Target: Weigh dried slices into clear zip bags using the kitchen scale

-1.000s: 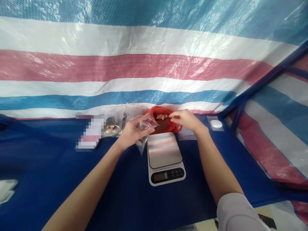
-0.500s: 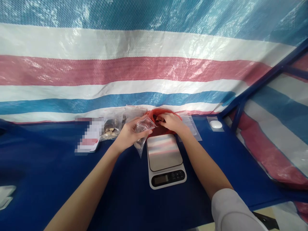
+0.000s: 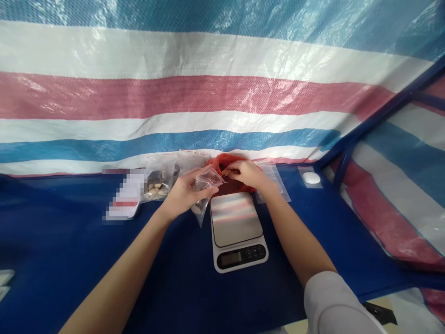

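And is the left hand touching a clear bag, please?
Touching: the head view shows the left hand holding a clear bag, its plastic visible above and below the thumb.

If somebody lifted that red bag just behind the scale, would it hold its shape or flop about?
The red bag would probably flop and fold, as its thin plastic looks crumpled. Its mouth gapes open, so the brown pieces there might spill if it tipped. It seems unlikely to roll, having a slack, uneven shape.
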Available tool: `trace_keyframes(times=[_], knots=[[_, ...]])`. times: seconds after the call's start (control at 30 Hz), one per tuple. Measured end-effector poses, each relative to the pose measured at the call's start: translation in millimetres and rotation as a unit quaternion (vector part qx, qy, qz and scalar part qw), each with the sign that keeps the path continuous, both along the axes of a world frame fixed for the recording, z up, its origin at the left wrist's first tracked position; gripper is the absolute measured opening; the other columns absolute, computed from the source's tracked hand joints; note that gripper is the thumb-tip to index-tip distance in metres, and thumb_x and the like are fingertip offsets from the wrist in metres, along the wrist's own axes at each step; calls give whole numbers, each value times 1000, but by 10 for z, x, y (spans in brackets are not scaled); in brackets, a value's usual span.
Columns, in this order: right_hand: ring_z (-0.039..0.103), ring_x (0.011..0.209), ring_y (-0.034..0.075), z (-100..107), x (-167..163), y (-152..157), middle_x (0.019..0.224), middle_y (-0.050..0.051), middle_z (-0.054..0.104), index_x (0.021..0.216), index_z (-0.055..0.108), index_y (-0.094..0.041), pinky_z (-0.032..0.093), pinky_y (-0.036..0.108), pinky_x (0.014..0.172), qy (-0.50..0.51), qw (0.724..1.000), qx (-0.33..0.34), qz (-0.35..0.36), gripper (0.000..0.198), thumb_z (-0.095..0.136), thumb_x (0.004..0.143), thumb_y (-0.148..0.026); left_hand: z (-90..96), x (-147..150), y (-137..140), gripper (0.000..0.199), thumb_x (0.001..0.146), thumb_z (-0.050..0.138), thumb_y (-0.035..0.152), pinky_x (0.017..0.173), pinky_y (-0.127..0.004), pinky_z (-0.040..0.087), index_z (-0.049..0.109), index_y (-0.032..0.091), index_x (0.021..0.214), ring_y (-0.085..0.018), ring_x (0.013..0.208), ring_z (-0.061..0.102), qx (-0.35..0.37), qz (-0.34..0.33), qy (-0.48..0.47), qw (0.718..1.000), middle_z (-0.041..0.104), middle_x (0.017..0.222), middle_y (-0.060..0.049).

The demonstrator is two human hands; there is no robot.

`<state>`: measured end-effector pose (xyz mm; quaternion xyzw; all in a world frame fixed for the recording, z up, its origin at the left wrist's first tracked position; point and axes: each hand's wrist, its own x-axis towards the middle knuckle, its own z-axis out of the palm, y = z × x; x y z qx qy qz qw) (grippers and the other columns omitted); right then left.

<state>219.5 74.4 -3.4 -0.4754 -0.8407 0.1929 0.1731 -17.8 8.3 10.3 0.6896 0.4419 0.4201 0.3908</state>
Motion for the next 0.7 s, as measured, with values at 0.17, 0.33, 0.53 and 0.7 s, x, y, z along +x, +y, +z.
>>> trace_keyframes(times=[0.17,0.33,0.53,0.7], knots=[[70,104,23,22,132,6,120,7,76,117,75,-22,49,30,88,-33,999,8,-13,28,60,93,-20,-8,-2,10,73,75,84,50,107,-52,49,65,19,138,-32,111,68,-1,-16,1,1000,75,116,-12],[69,97,25,37,125,-13,109,12,77,112,76,-17,46,31,82,-122,992,7,-21,26,57,94,-19,-6,18,4,72,75,84,50,107,-52,49,65,20,138,-32,111,67,-2,-19,18,1000,76,115,-10],[68,94,23,16,74,-19,109,11,77,111,75,-18,44,30,79,-121,992,23,-12,24,57,96,-26,-5,28,8,65,74,84,52,111,-51,48,70,24,131,-32,118,65,27,-11,26,999,73,125,-9],[68,91,22,2,47,-18,106,11,77,108,76,-18,43,29,77,-128,992,14,-21,23,60,96,-31,-1,24,0,68,75,83,52,112,-49,48,68,23,134,-31,118,66,13,-13,30,999,73,127,-9]])
